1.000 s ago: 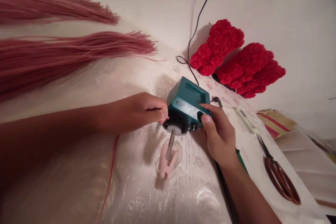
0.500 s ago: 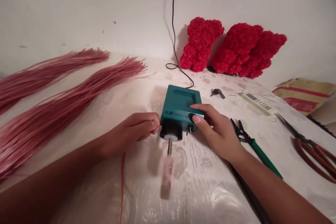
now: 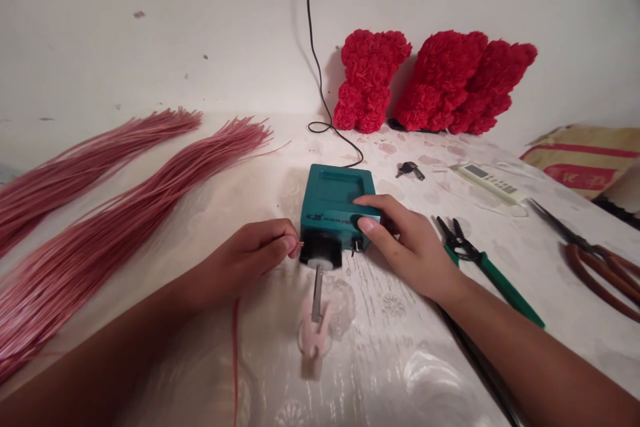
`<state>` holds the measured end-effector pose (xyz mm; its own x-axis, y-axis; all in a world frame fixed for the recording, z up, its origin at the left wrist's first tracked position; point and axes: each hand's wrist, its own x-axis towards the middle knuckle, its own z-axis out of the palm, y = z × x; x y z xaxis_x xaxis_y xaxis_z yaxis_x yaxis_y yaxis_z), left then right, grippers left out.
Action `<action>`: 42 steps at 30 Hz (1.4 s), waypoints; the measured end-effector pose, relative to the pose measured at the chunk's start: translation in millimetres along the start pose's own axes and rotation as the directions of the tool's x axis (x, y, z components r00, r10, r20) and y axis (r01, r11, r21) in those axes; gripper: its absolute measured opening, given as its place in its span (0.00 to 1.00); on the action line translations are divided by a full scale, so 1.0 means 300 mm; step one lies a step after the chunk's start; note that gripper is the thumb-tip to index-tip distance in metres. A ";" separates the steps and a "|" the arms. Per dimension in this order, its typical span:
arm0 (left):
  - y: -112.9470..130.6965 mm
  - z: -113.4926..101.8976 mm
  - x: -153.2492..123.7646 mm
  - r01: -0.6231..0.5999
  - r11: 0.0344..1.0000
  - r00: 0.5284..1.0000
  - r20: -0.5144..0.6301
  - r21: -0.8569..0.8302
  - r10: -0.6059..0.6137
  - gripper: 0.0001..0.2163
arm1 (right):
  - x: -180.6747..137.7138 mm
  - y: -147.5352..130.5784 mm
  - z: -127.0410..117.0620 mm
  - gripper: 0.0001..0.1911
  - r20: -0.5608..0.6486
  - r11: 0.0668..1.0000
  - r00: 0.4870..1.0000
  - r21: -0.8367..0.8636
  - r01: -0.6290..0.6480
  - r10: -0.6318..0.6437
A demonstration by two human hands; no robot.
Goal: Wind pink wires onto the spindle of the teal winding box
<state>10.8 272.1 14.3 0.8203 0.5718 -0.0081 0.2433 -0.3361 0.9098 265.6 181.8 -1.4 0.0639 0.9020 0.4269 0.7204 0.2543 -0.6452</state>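
Observation:
A small teal machine (image 3: 336, 197) stands on the white table cover (image 3: 400, 360), with a black and white chuck at its front and a metal shaft (image 3: 317, 293) sticking towards me. A pale pink piece (image 3: 313, 340) sits on the shaft's end. My left hand (image 3: 250, 259) is closed in a pinch on a thin pink strand (image 3: 235, 353), holding its tip right beside the chuck. My right hand (image 3: 405, 243) rests on the machine's right front corner, thumb pressed against a black knob.
Two long bundles of pink strands (image 3: 115, 213) lie at the left. Red rose-covered figures (image 3: 425, 80) lean against the wall, with a black cable (image 3: 320, 80) running to the machine. Keys (image 3: 410, 170), a remote (image 3: 490, 181), green-handled pliers (image 3: 485, 273) and brown-handled scissors (image 3: 595, 260) lie at the right.
The view has swung level and moved left. The pink piece on the shaft was blurred half a second ago and now looks sharper. Both hands stay at the machine.

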 end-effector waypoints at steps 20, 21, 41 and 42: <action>0.000 0.005 -0.005 0.007 0.999 1.000 -0.025 0.044 -0.006 0.16 | 0.001 -0.003 -0.001 0.15 0.000 1.000 1.000 -0.005 -0.002 0.002; 0.000 0.005 -0.005 0.007 0.999 1.000 -0.027 0.045 -0.006 0.16 | 0.002 -0.003 -0.001 0.15 0.000 1.000 1.000 -0.004 -0.001 0.001; -0.003 0.004 -0.003 -0.025 0.996 0.999 -0.035 0.088 0.028 0.16 | 0.001 -0.001 -0.004 0.15 -0.005 1.000 1.000 -0.017 0.000 0.000; -0.003 0.004 -0.003 -0.023 0.996 0.999 -0.036 0.088 0.026 0.16 | 0.001 -0.001 -0.003 0.15 -0.004 1.000 1.000 -0.017 0.000 0.000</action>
<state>10.6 271.1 13.1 0.8072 0.5895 0.0304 0.2691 -0.4133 0.8699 265.9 181.7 -0.5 0.0664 0.9006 0.4296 0.7323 0.2484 -0.6340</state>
